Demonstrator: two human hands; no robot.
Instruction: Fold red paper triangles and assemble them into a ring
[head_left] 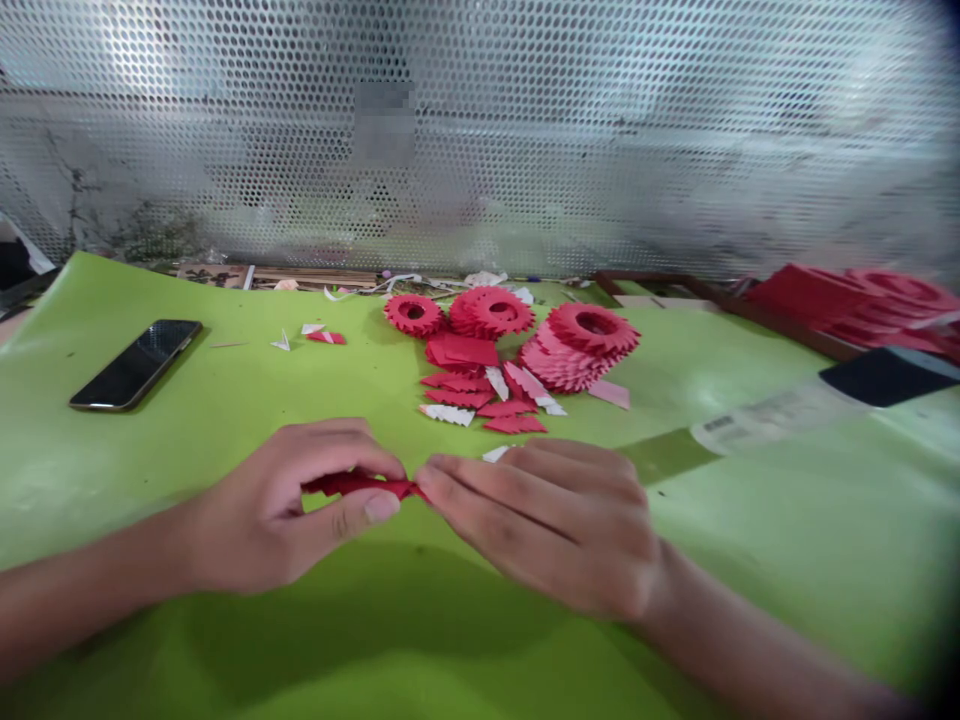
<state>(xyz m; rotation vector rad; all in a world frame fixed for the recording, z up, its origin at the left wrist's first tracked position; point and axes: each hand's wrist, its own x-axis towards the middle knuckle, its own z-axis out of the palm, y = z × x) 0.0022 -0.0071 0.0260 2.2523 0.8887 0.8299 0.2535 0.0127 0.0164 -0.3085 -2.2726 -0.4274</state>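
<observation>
A strip of red folded paper pieces (367, 484) is held above the green sheet. My left hand (262, 530) pinches it between thumb and fingers, and the strip runs back into that palm. At its right end, the fingertips of my right hand (562, 520) are closed on the paper; the right thumb is hidden. Beyond the hands lie several loose red, pink and white folded paper pieces (516, 408). Behind them sit a small red paper ring (396, 316), a red ring stack (469, 312) and a taller pink-and-red ring stack (551, 362).
A black phone (135, 368) lies on the green sheet (300, 660) at left. Small paper scraps (325, 337) are near it. At right are a clear roll-like object with a dark end (889, 375) and more red paper shapes (817, 300). A perforated metal panel (480, 190) stands behind.
</observation>
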